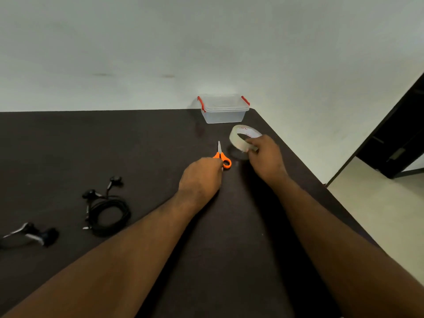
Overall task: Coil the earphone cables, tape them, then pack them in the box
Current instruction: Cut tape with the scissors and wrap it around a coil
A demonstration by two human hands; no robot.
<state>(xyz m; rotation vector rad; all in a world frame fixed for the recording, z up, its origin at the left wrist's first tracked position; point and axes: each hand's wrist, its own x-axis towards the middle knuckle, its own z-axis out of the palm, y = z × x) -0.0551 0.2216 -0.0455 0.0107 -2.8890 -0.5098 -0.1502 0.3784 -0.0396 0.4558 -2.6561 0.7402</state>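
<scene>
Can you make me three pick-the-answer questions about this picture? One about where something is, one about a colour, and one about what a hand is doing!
1. Where is the clear box?
A. at the table's far edge, by the wall
B. beside the earphones
C. under the hands

2. What colour are the scissors' handles?
A. blue
B. orange
C. green

3. What is the right hand doing?
A. lying flat
B. holding the tape roll
C. opening the box

Answers: 1 A, the box stands at the far edge beyond the tape. 2 B, the loops by the left hand are orange. 3 B, its fingers curl round the roll.
</scene>
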